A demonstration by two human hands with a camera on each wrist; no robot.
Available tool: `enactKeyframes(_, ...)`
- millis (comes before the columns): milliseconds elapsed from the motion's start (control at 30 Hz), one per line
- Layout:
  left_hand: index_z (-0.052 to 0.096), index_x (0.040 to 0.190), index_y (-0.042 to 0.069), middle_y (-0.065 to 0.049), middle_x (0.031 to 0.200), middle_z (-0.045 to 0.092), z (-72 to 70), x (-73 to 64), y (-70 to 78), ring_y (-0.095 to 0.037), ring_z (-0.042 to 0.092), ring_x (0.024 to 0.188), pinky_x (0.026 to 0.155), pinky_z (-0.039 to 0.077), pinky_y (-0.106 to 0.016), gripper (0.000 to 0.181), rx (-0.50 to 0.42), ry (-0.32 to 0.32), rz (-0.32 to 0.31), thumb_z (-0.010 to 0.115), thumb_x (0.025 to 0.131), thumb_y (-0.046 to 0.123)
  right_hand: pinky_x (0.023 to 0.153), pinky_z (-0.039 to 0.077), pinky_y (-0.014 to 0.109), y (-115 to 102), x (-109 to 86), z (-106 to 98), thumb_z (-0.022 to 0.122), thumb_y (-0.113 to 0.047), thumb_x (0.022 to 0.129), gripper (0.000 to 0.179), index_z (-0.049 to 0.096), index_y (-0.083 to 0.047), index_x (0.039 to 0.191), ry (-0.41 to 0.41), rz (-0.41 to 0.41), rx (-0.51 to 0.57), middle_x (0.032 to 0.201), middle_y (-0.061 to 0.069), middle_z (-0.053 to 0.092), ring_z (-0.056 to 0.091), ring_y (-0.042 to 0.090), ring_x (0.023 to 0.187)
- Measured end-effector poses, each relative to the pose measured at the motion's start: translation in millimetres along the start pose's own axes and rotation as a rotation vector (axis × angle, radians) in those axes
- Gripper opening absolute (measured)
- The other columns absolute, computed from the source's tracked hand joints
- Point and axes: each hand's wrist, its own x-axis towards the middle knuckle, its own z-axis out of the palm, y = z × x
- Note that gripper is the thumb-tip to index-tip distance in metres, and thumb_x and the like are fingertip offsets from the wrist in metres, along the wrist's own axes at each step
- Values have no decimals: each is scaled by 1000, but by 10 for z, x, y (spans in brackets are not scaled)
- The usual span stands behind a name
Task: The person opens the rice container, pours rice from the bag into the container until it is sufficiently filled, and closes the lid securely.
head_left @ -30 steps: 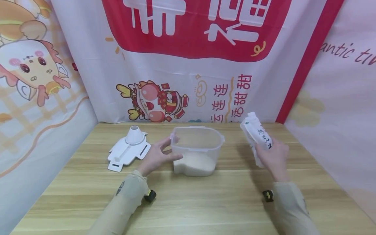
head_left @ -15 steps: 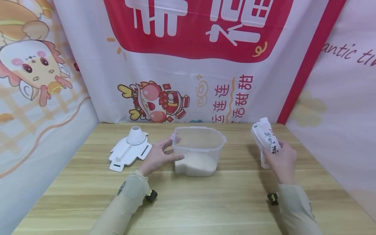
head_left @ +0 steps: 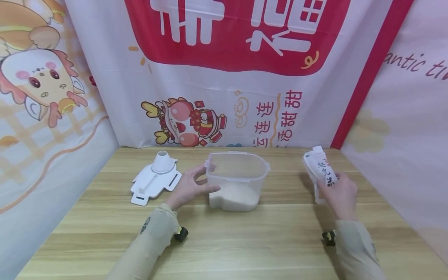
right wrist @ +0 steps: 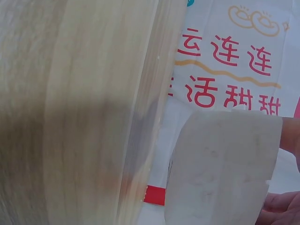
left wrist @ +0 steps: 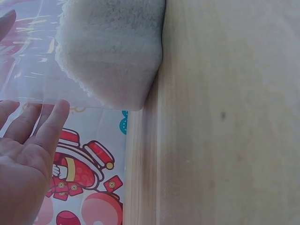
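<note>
In the head view, my left hand [head_left: 190, 186] holds the left end of a clear plastic container [head_left: 238, 177], thumb on the near side and fingers behind. White rice [left wrist: 112, 51] lies in its bottom, heaped unevenly. The left wrist view has the fingertips [left wrist: 58, 110] against the container's wall. On the right, my right hand [head_left: 339, 194] grips a white rice bag [head_left: 320, 167] with dark Chinese writing, tilted to the left. Its plain end [right wrist: 222, 164] fills the lower right of the right wrist view, hiding most of the fingers. Whether the bag touches the table cannot be told.
A white lid [head_left: 154, 181] with a cone-shaped spout lies on the table [head_left: 245, 245] left of the container. Printed cloth [head_left: 210, 83] hangs behind the table's far edge, with more cloth along the left and right sides.
My right hand has moved to the right with the rice bag and slightly lower, away from the container. The left hand and the container stay in place.
</note>
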Motion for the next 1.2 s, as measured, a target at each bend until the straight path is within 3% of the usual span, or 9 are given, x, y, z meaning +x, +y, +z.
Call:
enactKeyframes(133,56,140,24,4,137,55,14,1,4,-19,53,125,96,49,-30,77,8,9,7,90,71,35,81,53,55,35,21,-12,73,-23,84,68,44,13,134,-13,12,1,120,34,53,51,45,105)
enactKeyframes(467,56,140,21,2,137,55,11,7,8,-18,51,126,97,48,-30,77,10,5,24,90,72,35,75,51,49,88,14,-15,75,-22,82,64,49,14,129,15,-43,-5,112,33,57,52,42,99)
enactKeyframes(867,55,140,24,4,139,54,-7,-4,2,-16,47,129,97,48,-31,77,33,-6,5,88,72,39,75,54,49,94,15,-18,75,-25,83,73,43,13,137,-85,-23,-44,121,34,53,51,45,103)
enactKeyframes(1200,55,140,27,5,139,54,-11,-3,9,-17,49,128,98,48,-32,77,27,-8,4,89,72,39,78,49,52,110,18,-10,75,-29,84,73,45,15,133,-85,-24,-89,118,35,53,49,45,100)
